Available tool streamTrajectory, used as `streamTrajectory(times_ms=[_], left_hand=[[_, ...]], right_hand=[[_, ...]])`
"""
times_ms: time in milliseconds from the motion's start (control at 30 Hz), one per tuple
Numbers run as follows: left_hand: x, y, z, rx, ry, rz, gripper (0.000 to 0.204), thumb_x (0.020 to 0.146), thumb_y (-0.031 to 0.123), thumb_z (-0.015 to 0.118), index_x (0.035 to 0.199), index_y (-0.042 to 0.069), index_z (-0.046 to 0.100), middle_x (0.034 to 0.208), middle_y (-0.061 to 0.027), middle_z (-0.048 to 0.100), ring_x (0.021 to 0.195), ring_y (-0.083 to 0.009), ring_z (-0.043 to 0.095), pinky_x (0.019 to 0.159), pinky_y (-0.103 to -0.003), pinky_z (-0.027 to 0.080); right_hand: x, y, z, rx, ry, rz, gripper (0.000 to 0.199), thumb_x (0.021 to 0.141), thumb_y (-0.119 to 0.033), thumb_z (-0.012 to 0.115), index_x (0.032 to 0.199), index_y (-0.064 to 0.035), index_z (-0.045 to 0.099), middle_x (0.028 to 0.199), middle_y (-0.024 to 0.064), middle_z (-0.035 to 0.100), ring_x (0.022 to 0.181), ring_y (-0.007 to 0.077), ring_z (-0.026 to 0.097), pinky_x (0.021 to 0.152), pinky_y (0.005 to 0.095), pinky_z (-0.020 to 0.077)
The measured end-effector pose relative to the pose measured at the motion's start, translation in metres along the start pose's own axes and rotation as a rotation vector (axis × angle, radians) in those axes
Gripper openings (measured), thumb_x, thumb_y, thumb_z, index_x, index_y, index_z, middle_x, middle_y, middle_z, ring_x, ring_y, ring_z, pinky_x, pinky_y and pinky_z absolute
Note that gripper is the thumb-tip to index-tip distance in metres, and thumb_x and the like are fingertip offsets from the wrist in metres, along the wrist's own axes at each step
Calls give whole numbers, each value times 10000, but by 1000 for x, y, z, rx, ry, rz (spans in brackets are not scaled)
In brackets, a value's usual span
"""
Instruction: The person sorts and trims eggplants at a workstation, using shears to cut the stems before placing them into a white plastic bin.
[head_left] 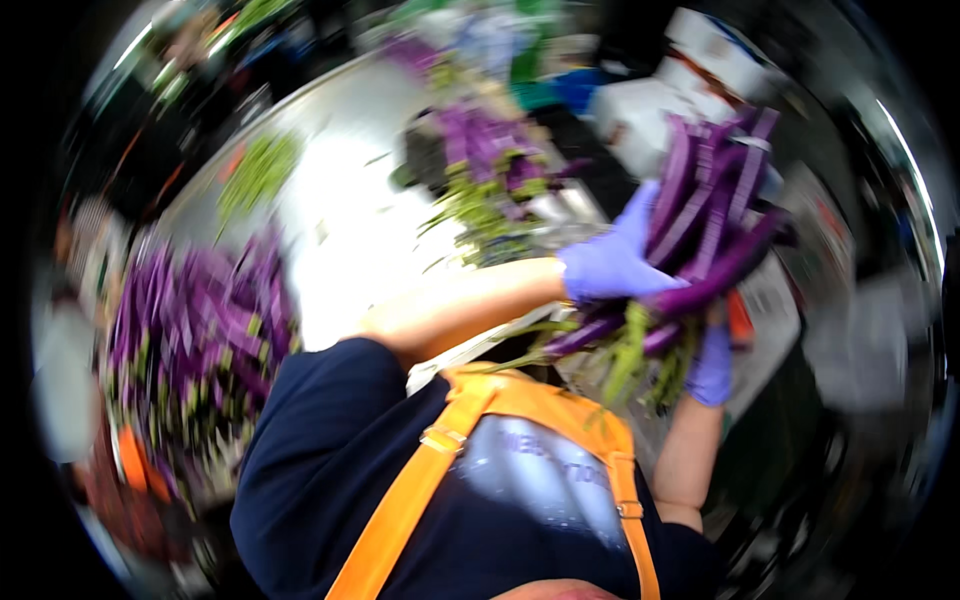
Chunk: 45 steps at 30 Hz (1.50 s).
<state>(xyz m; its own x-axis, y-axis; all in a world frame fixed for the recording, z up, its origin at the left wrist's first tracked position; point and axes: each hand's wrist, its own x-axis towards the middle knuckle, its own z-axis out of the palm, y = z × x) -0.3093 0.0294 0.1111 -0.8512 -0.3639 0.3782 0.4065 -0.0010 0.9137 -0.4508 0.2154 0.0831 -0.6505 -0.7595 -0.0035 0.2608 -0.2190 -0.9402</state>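
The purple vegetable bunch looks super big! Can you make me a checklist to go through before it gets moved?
1. Left hand on the purple vegetable bunch: ok, the left hand is against its left side.
2. Right hand there too: ok, the right hand is at its lower right, though its fingers are mostly hidden.
3. Gloves on: ok, both hands wear purple ones.
4. Bunch tied up: cannot tell, too blurry.
5. All ends even: not ok, they stick out unevenly.
6. Table bare: not ok, purple stalks and loose greens lie on the table.
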Motion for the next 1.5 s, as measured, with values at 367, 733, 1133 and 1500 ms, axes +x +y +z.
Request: streamTrajectory(times_ms=[367, 733, 1133, 1500], left_hand=[[-149, 33, -92, 33, 821, 246, 1368, 745, 202, 935, 1606, 49, -117, 1583, -195, 310, 1444, -273, 388, 1200, -407, 341], [-303, -61, -91, -281, 1578, -320, 1308, 888, 93, 782, 1539, 67, -352, 1515, -181, 370, 1276, -241, 513, 1057, -340, 480], [-338, -54, -88, -696, 1476, -532, 946, 948, 137, 708, 1586, 252, 19, 1512, -107, 449, 1344, -305, 518, 1042, -571, 469], [-339, -39, -134, -609, 602, -1138, 730, 892, 644, 705, 1310, 51, 631, 1131, -157, 709, 872, -248, 721, 756, -385, 621]], right_hand=[[79, 43, 218, -313, -923, 452, 749, 929, -347, 727, 1549, -74, 409, 1384, 84, 584, 1198, 200, 611, 1026, 350, 515], [103, 252, 354, -501, -1887, 982, 600, 874, -327, 784, 1349, -35, 562, 1143, 80, 694, 971, 160, 667, 841, 326, 585], [53, 247, 368, -1170, -1443, 252, 1060, 861, -554, 766, 1620, -22, 252, 1546, 185, 465, 1374, 275, 458, 1201, 323, 312], [64, 255, 386, -1423, -1769, -72, 1003, 698, -293, 776, 1586, -105, 349, 1478, 267, 466, 1338, 426, 493, 1155, 433, 397]])
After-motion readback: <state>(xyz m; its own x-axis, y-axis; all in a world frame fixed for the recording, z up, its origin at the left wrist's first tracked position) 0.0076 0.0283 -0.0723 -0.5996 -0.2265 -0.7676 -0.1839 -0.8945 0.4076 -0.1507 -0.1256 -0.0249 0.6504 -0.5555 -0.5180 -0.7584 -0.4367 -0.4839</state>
